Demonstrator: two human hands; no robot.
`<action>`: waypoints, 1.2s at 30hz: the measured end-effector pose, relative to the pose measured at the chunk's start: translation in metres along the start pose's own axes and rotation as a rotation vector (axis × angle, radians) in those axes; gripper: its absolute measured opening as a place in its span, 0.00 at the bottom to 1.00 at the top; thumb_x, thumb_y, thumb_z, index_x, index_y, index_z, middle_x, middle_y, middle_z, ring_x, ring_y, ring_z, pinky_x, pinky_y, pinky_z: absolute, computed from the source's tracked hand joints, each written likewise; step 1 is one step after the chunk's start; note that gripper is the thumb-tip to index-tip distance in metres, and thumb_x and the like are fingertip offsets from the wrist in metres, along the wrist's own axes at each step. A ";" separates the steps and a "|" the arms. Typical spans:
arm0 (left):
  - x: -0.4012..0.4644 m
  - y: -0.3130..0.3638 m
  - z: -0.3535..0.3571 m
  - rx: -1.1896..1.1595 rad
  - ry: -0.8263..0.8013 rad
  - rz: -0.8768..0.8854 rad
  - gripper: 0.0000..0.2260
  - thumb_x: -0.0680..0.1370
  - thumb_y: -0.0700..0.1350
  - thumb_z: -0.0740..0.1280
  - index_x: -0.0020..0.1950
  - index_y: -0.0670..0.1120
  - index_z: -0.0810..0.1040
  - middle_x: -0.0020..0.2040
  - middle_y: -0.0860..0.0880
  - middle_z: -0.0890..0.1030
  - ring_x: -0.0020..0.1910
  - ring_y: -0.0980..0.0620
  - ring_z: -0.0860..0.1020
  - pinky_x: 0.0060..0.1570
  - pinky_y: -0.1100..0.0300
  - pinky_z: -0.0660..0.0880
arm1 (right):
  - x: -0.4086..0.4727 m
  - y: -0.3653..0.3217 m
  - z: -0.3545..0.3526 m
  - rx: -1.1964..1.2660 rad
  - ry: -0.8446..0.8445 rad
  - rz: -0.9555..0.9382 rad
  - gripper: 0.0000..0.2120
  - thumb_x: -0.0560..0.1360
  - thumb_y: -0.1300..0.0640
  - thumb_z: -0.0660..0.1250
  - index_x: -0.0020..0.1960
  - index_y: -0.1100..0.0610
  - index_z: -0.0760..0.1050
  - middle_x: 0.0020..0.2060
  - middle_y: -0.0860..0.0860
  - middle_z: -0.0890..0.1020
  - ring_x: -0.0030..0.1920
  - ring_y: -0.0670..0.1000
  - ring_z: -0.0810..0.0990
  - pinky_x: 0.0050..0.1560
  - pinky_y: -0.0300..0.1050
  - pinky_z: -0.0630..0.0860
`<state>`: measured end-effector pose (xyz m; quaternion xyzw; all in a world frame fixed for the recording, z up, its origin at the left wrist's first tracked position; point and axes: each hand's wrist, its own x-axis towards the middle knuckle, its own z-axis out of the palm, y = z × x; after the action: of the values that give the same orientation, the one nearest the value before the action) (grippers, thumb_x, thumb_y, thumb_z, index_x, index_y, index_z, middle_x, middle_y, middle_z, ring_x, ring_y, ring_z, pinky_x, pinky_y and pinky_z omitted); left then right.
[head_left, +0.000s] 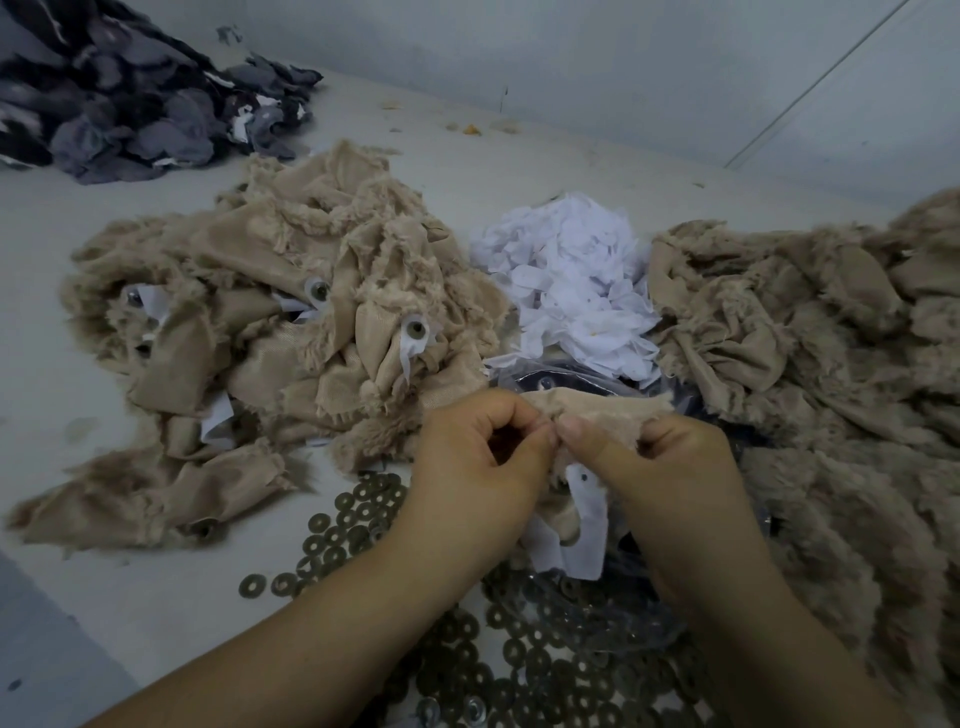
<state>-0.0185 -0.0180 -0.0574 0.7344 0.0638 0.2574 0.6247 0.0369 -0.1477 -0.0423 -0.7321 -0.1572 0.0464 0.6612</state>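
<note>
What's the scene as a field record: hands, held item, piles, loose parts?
left hand: pinches tan plush piece at its top edge
right hand: pinches the same piece, close beside the left hand
held item: tan plush piece, white strip hanging below it
left pile: tan plush pieces, several with round eyes fitted
right pile: tan plush pieces, no eyes visible
centre back: white scraps
near edge: ring washers, loose on table
far left: dark grey fabric heap
</note>
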 end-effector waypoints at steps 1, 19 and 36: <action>0.000 0.000 0.000 -0.002 -0.005 -0.003 0.08 0.76 0.36 0.70 0.37 0.42 0.81 0.32 0.47 0.81 0.30 0.50 0.79 0.30 0.60 0.76 | 0.001 0.002 0.000 -0.006 0.026 0.011 0.33 0.60 0.42 0.74 0.30 0.74 0.68 0.23 0.67 0.70 0.22 0.55 0.67 0.23 0.45 0.71; -0.001 0.007 0.005 0.054 0.053 0.032 0.10 0.77 0.34 0.68 0.35 0.38 0.76 0.30 0.45 0.75 0.30 0.55 0.71 0.31 0.61 0.71 | -0.004 0.011 0.002 0.201 0.019 0.021 0.07 0.71 0.61 0.74 0.35 0.53 0.86 0.33 0.52 0.86 0.34 0.50 0.86 0.34 0.37 0.79; 0.000 0.009 -0.002 0.321 0.055 0.292 0.08 0.70 0.32 0.72 0.40 0.44 0.78 0.40 0.52 0.75 0.39 0.57 0.75 0.37 0.69 0.72 | 0.006 0.014 -0.003 0.301 -0.017 0.209 0.15 0.71 0.66 0.75 0.57 0.58 0.81 0.49 0.56 0.87 0.50 0.57 0.86 0.52 0.57 0.82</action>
<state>-0.0215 -0.0185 -0.0483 0.8186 0.0137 0.3515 0.4541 0.0456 -0.1504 -0.0550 -0.6366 -0.0773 0.1439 0.7537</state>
